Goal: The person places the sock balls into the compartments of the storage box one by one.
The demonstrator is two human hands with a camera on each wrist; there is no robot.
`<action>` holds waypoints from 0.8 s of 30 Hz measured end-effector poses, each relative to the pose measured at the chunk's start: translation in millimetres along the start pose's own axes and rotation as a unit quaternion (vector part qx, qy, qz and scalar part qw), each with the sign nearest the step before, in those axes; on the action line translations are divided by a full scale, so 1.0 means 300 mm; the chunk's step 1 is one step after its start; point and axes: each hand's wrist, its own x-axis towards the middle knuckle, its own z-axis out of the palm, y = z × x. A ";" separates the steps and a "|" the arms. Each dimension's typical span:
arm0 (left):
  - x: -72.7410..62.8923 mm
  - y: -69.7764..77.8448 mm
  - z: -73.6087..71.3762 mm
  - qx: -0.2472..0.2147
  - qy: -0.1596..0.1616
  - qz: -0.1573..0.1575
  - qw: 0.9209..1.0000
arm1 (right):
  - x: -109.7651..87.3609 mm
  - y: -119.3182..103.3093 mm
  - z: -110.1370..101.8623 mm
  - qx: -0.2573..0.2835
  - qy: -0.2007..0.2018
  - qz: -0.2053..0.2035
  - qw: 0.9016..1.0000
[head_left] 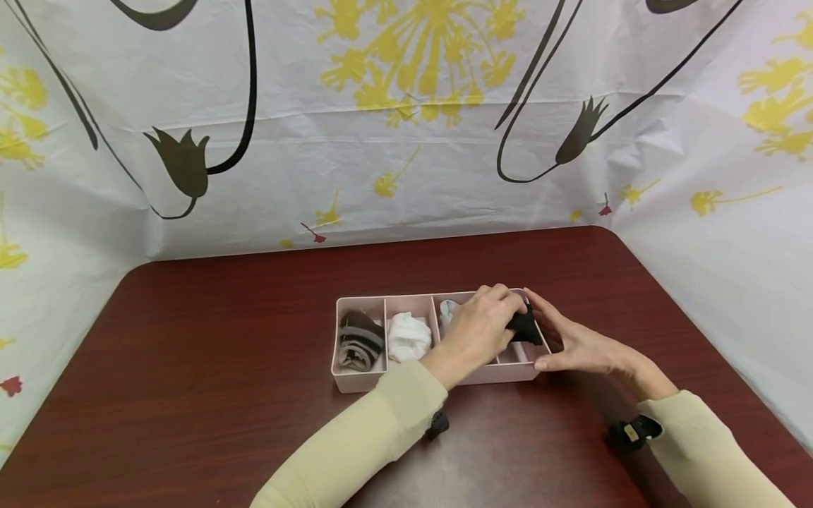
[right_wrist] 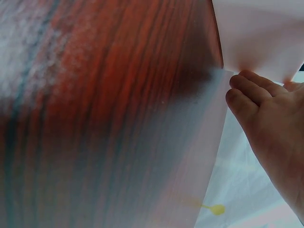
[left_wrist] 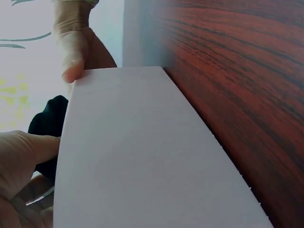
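A pale pink divided box (head_left: pixel 358 383) lies lengthwise on the table. My left hand (head_left: pixel 485 317) reaches into its right end and holds a rolled black sock (head_left: pixel 526 328) between thumb and fingers; in the left wrist view the black sock (left_wrist: pixel 50 116) shows past the box wall (left_wrist: pixel 128 142). My right hand (head_left: pixel 581 346) spans the box's right end, thumb at the front corner and fingers at the back. The right wrist view has those fingers against the end wall (right_wrist: pixel 261 38). A striped brown-grey rolled sock (head_left: pixel 360 342), a white one (head_left: pixel 408 337) and a light grey one (head_left: pixel 447 312) occupy other compartments.
The dark red wooden table (head_left: pixel 209 374) extends around the box. A white patterned sheet (head_left: pixel 286 127) hangs behind and along the sides of it. A small black device (head_left: pixel 635 432) sits at the right wrist, another (head_left: pixel 437 425) below the left forearm.
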 end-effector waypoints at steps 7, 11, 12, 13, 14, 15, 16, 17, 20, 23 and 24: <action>0.001 -0.001 0.017 0.014 0.001 0.014 1.000 | -0.001 0.000 0.002 -0.002 0.003 -0.005 1.000; 0.004 0.000 0.028 0.026 -0.010 0.020 0.999 | -0.001 0.001 0.003 0.008 -0.002 -0.013 1.000; 0.004 0.001 0.029 0.031 -0.015 0.020 0.999 | -0.002 0.001 0.003 0.010 -0.003 -0.014 1.000; 0.005 0.002 0.032 0.035 -0.020 0.021 0.999 | -0.002 0.001 0.003 0.010 -0.002 -0.015 1.000; 0.006 0.004 0.034 0.040 -0.024 0.021 0.999 | -0.003 0.001 0.003 0.009 -0.001 -0.015 1.000; 0.006 0.006 0.036 0.044 -0.028 0.020 0.998 | -0.003 0.000 0.003 0.009 0.000 -0.015 1.000; 0.008 0.008 0.038 0.048 -0.030 0.019 0.998 | -0.004 0.001 0.003 0.007 0.001 -0.016 1.000; 0.008 0.010 0.040 0.053 -0.031 0.019 0.998 | -0.004 0.001 0.003 0.005 0.002 -0.017 1.000; 0.011 0.015 0.047 0.063 -0.028 0.017 0.997 | -0.005 0.001 0.003 -0.001 0.003 -0.020 1.000; 0.013 0.019 0.054 0.072 -0.025 0.016 0.997 | -0.005 0.001 0.002 0.003 0.002 -0.017 1.000; 0.015 0.020 0.055 0.075 -0.025 0.015 0.997 | -0.005 0.001 0.002 0.004 0.002 -0.016 1.000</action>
